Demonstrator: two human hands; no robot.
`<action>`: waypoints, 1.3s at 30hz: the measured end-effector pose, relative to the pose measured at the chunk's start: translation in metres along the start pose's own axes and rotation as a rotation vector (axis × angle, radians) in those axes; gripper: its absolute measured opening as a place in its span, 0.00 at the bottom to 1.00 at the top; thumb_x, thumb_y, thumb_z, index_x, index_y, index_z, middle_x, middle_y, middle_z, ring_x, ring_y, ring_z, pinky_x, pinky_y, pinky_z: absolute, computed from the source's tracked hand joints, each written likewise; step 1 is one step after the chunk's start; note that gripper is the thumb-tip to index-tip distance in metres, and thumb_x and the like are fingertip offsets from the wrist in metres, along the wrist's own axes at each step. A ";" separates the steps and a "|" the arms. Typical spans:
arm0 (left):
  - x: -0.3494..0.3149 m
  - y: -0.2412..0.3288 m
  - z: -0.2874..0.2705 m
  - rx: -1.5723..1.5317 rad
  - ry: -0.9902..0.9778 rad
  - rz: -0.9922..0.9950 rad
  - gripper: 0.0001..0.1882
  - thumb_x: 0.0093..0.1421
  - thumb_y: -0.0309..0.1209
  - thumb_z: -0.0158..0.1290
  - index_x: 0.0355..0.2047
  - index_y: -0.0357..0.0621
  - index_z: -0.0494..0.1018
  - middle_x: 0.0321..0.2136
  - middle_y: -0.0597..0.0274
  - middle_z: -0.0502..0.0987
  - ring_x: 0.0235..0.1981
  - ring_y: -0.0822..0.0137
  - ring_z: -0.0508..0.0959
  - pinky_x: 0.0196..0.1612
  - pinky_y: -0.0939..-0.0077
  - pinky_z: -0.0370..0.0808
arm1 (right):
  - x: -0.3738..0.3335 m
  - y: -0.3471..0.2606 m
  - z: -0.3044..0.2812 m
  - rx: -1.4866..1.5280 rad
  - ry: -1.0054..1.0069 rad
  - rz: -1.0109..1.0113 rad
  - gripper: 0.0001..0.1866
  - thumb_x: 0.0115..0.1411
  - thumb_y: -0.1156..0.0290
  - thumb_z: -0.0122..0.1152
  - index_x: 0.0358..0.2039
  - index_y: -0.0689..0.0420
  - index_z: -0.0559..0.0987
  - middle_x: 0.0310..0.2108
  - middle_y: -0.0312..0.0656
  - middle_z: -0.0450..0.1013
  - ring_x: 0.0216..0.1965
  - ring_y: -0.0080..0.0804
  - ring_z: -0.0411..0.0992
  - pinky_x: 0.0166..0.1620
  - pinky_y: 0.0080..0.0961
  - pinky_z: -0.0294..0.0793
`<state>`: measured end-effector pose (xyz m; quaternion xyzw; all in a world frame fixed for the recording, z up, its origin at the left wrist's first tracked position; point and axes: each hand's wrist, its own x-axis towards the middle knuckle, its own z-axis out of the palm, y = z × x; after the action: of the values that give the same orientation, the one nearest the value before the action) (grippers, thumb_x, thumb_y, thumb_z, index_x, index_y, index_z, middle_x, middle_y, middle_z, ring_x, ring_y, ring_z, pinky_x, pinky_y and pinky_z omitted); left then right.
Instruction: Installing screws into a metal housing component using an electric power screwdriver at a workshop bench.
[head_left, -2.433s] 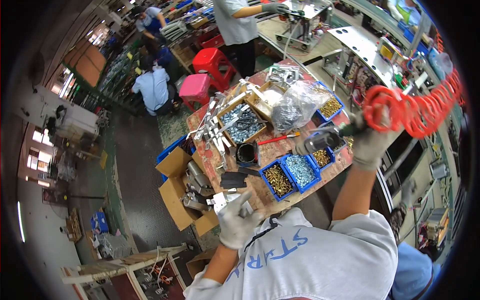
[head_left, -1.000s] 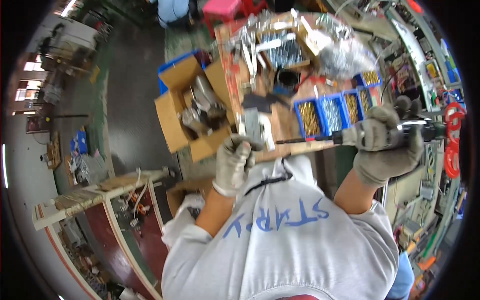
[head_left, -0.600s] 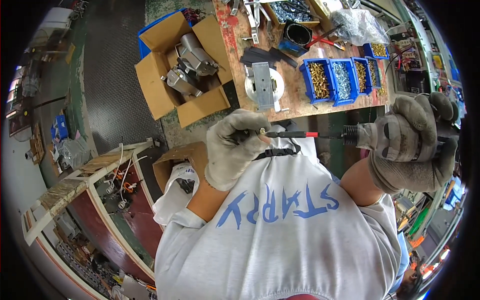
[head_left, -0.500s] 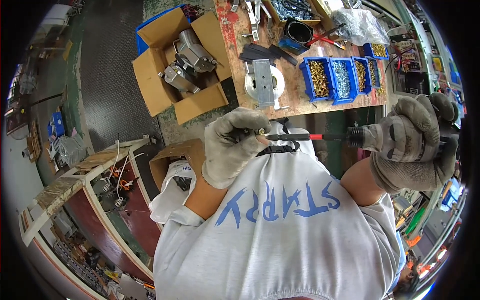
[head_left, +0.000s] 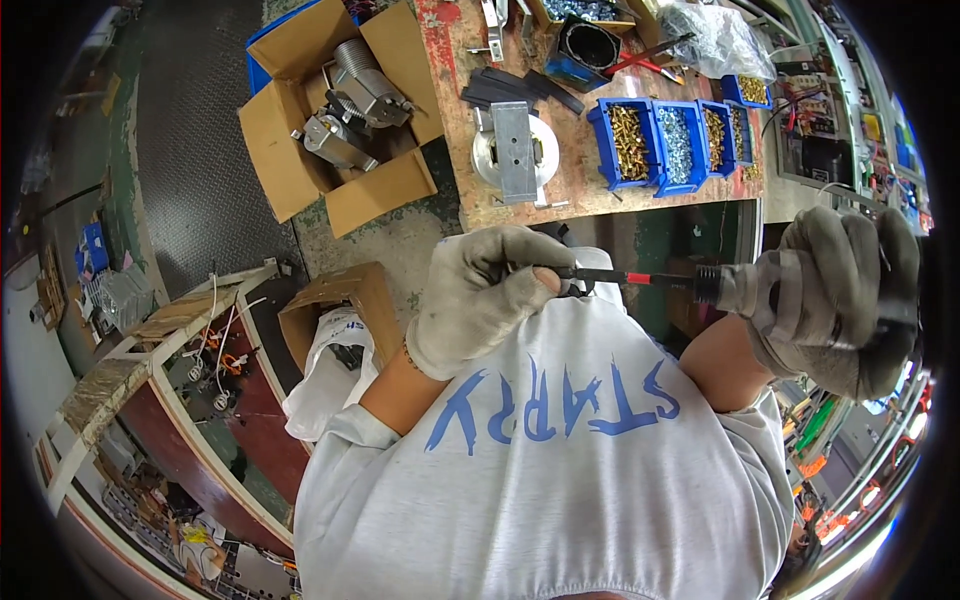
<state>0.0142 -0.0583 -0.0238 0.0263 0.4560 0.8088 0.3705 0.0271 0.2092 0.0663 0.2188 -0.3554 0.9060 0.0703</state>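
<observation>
My left hand, in a grey work glove, pinches thumb and forefinger together at the tip of a long black-and-red driver bit. The small brass screw seen there a moment ago is now hidden by the fingers. My right hand, also gloved, is wrapped round the body of a power screwdriver, held level with its bit pointing left. Both hands are in front of my chest, short of the bench edge. Just beyond them on the bench, a flat grey metal bracket lies across a round silver part.
Blue bins of brass and silver screws line the worn bench. Black strips and a clear plastic bag lie behind. An open carton with metal parts stands left; a wooden-edged frame is lower left.
My left fingers have closed over the bit tip, covering the screw. The right hand and screwdriver have dropped slightly. The whole view has shifted a little.
</observation>
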 end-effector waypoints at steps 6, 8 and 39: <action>0.017 -0.023 -0.007 0.508 0.043 0.620 0.13 0.52 0.29 0.65 0.37 0.40 0.78 0.29 0.60 0.79 0.31 0.72 0.79 0.34 0.80 0.75 | -0.013 -0.005 0.019 -0.122 0.333 -0.115 0.19 0.43 0.71 0.71 0.35 0.52 0.72 0.21 0.32 0.70 0.21 0.20 0.67 0.25 0.15 0.75; 0.018 -0.028 -0.012 0.522 0.075 0.585 0.12 0.51 0.27 0.66 0.36 0.41 0.78 0.31 0.61 0.79 0.31 0.71 0.78 0.35 0.80 0.75 | -0.016 -0.008 0.012 -0.152 0.514 -0.120 0.19 0.43 0.71 0.71 0.35 0.52 0.73 0.21 0.31 0.70 0.24 0.19 0.68 0.26 0.16 0.75; 0.083 -0.135 -0.073 1.480 0.484 0.640 0.46 0.48 0.57 0.62 0.61 0.43 0.64 0.20 0.57 0.72 0.18 0.61 0.75 0.24 0.69 0.77 | 0.026 0.055 -0.055 -0.198 0.075 0.418 0.28 0.61 0.60 0.52 0.59 0.59 0.66 0.42 0.56 0.65 0.57 0.56 0.63 0.61 0.59 0.60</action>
<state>0.0036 -0.0171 -0.1928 0.2164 0.9060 0.3504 -0.0977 -0.0309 0.2047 0.0081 0.0985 -0.4774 0.8690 -0.0848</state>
